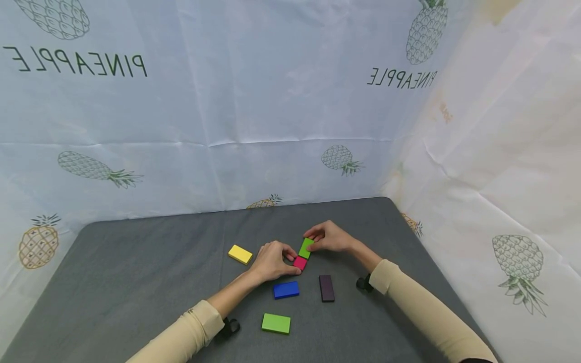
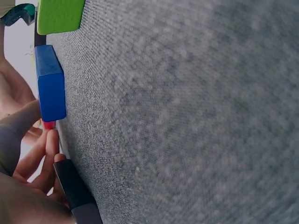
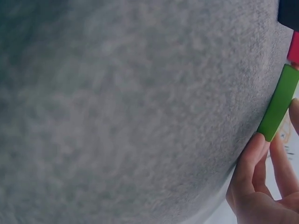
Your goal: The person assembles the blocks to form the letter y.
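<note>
Over the middle of the table, my left hand (image 1: 271, 261) holds a red block (image 1: 300, 262) between thumb and fingers; only a small part of the block (image 2: 48, 124) shows in the left wrist view. My right hand (image 1: 333, 237) grips a green block (image 1: 305, 248) at its sides and far end. The two blocks lie end to end on the cloth, in one slanting line. In the right wrist view, fingers (image 3: 252, 161) press the far end of the green block (image 3: 280, 103), and the red block (image 3: 293, 48) lies beyond its other end.
A yellow block (image 1: 240, 254) lies left of my left hand. Nearer are a blue block (image 1: 286, 290), a dark purple block (image 1: 326, 288) and a second green block (image 1: 276, 323). A grey cloth (image 1: 150, 282) covers the table; a pineapple-print curtain (image 1: 254, 101) hangs behind.
</note>
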### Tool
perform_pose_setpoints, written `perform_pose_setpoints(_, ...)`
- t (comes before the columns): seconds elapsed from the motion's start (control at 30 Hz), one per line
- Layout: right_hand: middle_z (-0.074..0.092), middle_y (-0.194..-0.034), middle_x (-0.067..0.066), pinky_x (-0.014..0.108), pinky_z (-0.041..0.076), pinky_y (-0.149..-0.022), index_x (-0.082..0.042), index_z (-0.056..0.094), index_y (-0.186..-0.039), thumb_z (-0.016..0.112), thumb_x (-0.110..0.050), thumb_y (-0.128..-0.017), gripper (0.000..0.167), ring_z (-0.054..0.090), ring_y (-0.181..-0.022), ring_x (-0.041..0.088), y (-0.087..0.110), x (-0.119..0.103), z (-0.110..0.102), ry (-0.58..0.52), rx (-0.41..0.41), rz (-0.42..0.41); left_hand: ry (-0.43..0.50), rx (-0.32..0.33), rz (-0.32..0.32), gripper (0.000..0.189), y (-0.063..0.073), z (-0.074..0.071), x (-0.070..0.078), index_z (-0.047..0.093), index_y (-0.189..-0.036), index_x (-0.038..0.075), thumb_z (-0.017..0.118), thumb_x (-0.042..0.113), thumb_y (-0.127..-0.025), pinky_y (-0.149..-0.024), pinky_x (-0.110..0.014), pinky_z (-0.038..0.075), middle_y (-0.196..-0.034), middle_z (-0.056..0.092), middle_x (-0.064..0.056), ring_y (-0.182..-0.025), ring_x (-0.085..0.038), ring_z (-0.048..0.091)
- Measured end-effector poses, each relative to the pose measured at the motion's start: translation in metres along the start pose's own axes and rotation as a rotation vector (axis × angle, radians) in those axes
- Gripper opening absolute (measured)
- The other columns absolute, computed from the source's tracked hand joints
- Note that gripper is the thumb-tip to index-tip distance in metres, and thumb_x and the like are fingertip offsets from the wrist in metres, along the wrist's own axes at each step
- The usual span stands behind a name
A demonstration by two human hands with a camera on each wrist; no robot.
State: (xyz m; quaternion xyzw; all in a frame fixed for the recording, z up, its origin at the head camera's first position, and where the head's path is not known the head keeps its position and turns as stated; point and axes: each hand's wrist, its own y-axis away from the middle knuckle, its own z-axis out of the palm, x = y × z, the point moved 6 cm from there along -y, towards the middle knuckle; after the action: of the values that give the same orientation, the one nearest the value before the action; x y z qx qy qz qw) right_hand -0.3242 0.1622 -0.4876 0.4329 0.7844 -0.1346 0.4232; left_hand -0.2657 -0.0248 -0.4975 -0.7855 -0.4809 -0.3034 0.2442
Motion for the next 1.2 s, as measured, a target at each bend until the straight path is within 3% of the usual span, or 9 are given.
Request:
perform_pose_setpoints(0.27, 0.076, -0.131, 0.023, 0.031, 0.061, -0.094, 0.004, 0.074, -0.132, 0.081, -0.014, -0.096, 0.041, 0.074, -0.109, 0.023, 0.0007, -0.0046, 0.0007, 0.024, -0.002, -0.026, -0.019, 0.019, 0.025, 0.033, 0.0001, -0.0010, 0.0018, 0.084, -0.102, 0.009, 0.099, 0.026, -0.078, -0.078, -0.035, 0.050, -0.088, 0.082, -0.001, -0.083, -0.016, 0.074)
perform_pose_setpoints(1.2, 0.077, -0.127, 0.023, 0.029, 0.061, -0.091, 0.004, 0.074, -0.130, 0.083, -0.015, -0.095, 0.041, 0.073, -0.106, 0.022, 0.0033, -0.0031, 0.0025, 0.011, 0.015, -0.029, -0.010, 0.015, 0.059, 0.029, 0.0001, -0.0025, 0.0038, 0.085, -0.101, 0.007, 0.097, 0.021, -0.079, -0.072, -0.026, 0.049, -0.086, 0.082, -0.002, -0.081, -0.017, 0.074)
